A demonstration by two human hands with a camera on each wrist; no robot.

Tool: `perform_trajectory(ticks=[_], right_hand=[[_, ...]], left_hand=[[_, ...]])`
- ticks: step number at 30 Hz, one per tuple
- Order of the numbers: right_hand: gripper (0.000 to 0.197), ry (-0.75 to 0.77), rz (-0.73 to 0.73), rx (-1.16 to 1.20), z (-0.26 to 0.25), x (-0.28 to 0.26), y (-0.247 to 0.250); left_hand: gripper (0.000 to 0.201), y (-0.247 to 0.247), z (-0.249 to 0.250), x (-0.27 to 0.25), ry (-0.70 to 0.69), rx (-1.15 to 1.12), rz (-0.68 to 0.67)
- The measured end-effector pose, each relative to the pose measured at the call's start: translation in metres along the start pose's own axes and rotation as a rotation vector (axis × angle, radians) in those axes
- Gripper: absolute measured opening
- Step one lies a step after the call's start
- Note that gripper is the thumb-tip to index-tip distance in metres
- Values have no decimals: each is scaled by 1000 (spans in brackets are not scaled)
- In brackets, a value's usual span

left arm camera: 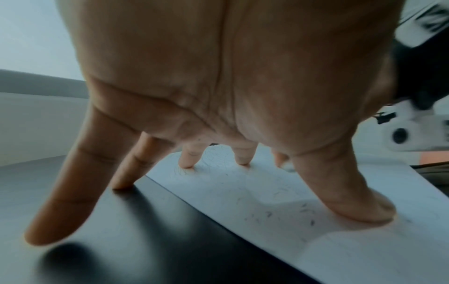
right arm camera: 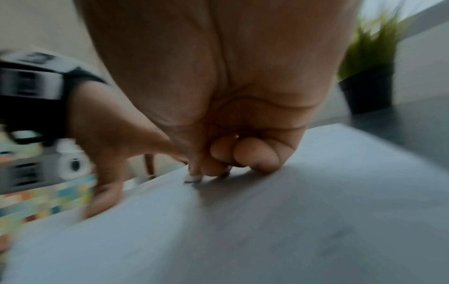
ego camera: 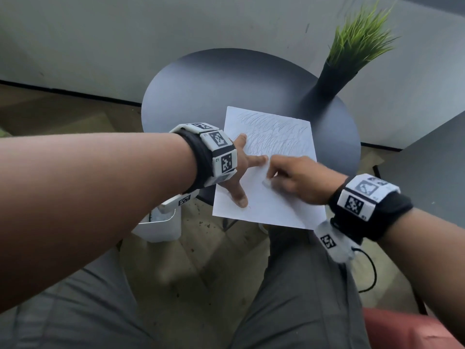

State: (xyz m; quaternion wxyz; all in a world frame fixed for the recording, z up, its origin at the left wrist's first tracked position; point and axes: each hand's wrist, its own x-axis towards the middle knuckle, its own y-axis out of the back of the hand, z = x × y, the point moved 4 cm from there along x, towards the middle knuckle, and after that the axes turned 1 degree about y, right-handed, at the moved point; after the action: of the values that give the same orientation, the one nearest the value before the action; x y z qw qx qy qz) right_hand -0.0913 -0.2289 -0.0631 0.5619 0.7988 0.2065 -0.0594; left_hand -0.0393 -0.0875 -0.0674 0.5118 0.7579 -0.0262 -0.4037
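Note:
A white sheet of paper lies on a round dark table, its near edge hanging over the table's rim. Pencil scribbles cover its far half. My left hand is spread flat, with the thumb and two fingertips pressing the paper and the other fingers on the table. My right hand is curled and pinches a small white eraser against the sheet, just right of the left index finger. The right wrist view is blurred but shows the eraser touching the paper.
A black vase with green grass stands at the table's far right edge, close behind the paper. A white bin sits on the floor under the table's left side. A grey cabinet stands at the right. My knees are below the table.

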Motion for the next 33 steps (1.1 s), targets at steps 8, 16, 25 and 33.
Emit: perform_trajectory(ticks=[8, 16, 25, 33], right_hand=[[15, -174, 118, 0, 19, 1, -3], [10, -90, 50, -26, 13, -3, 2], [11, 25, -41, -113, 3, -5, -3], [13, 93, -60, -80, -8, -12, -14]], left_hand=[[128, -7, 4, 2, 4, -58, 35], [132, -9, 9, -2, -31, -32, 60], [132, -9, 9, -1, -43, -54, 32], [131, -9, 9, 0, -48, -61, 26]])
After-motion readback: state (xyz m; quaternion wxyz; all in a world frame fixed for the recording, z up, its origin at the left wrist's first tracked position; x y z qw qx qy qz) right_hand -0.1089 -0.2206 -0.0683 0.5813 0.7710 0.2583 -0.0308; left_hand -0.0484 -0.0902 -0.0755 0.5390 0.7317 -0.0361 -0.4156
